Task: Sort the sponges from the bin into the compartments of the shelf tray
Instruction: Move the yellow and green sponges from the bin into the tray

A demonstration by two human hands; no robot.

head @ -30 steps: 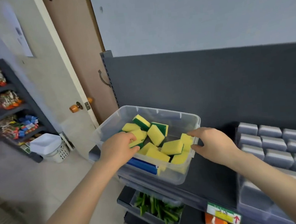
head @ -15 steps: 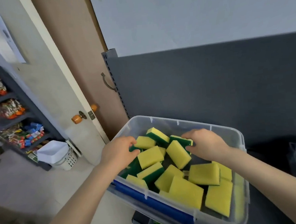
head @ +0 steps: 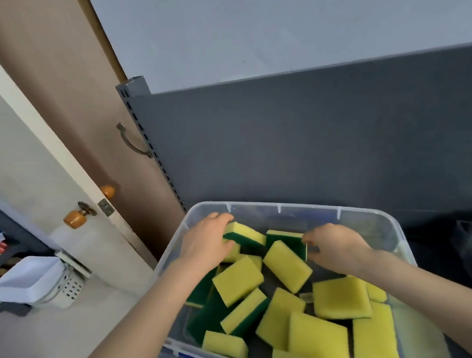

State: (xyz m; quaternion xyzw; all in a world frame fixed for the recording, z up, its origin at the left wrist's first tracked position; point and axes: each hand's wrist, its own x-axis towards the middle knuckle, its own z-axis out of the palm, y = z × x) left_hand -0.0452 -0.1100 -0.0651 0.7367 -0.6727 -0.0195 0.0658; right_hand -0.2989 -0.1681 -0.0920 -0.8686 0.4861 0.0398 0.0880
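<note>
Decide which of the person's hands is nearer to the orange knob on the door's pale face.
Left. The left hand grips a sponge by the bin's left wall, the side toward the knob; the right hand pinches a second sponge farther right.

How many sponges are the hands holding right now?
2. The far-left sponge sits in the grip of the left hand. The green-faced sponge, by the far wall of the bin, is pinched by the right hand. Palms could hide more.
</note>
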